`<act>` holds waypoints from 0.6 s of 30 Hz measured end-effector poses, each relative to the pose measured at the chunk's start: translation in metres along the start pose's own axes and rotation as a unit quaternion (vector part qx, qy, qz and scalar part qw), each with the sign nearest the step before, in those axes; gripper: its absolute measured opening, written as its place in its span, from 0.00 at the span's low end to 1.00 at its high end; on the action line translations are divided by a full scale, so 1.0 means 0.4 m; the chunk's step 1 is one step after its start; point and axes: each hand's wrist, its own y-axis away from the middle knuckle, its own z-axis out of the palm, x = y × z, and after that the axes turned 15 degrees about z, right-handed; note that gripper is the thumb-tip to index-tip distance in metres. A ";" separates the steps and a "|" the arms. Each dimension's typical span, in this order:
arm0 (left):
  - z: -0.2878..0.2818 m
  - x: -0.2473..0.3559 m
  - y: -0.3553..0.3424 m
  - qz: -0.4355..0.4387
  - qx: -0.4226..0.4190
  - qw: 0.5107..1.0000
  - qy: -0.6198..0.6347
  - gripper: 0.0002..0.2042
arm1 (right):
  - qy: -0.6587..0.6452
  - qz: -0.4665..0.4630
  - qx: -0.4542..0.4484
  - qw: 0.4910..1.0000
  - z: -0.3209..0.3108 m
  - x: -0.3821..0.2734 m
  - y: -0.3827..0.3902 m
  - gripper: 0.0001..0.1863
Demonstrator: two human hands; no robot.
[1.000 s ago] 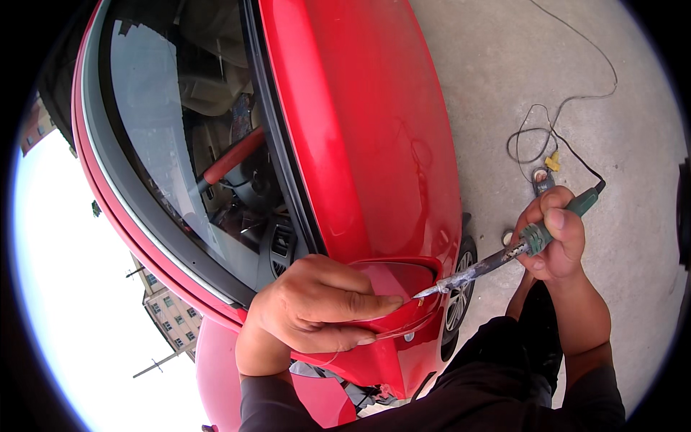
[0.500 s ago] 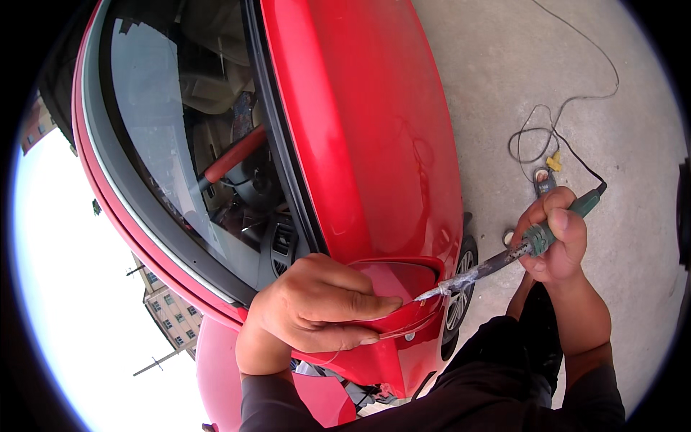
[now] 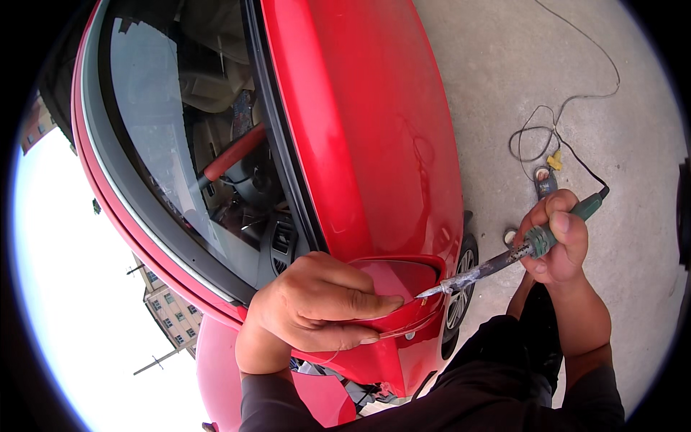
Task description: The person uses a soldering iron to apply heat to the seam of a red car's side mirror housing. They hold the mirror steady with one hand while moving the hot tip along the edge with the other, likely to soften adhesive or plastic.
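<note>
My right hand [image 3: 556, 234] is closed around the green handle of a soldering iron [image 3: 497, 263]. Its long metal barrel, coated with whitish residue, slants down-left, and the pointed tip ends just beside my left fingertips. Over the red side mirror housing [image 3: 399, 277] of a car, my left hand [image 3: 317, 302] is bent with its fingers closed. A thin reddish wire [image 3: 414, 331] seems to run from these fingers along the housing, and a fine strand curves below the hand. Whether the tip touches the housing cannot be made out.
The red car door [image 3: 367, 129] and its window [image 3: 194, 144] stand at my left. A black power cord [image 3: 617, 79] loops across the concrete floor beside a yellow piece [image 3: 554, 160]. My feet [image 3: 545, 181] and the car's front wheel [image 3: 459, 288] are close by.
Almost nothing differs. The soldering iron and my right hand have shifted very slightly; my left hand keeps its place at the mirror housing.
</note>
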 end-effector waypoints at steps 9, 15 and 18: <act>-0.002 0.003 -0.001 -0.001 -0.004 1.000 -0.002 0.17 | -0.007 -0.005 -0.042 0.999 0.008 -0.010 -0.010 0.06; -0.001 0.002 -0.002 -0.004 -0.001 1.000 -0.001 0.16 | 0.002 -0.007 -0.079 0.997 -0.004 -0.008 -0.015 0.06; -0.001 0.001 -0.003 -0.003 -0.001 1.000 0.000 0.16 | -0.005 -0.006 -0.080 0.997 -0.012 -0.006 -0.012 0.07</act>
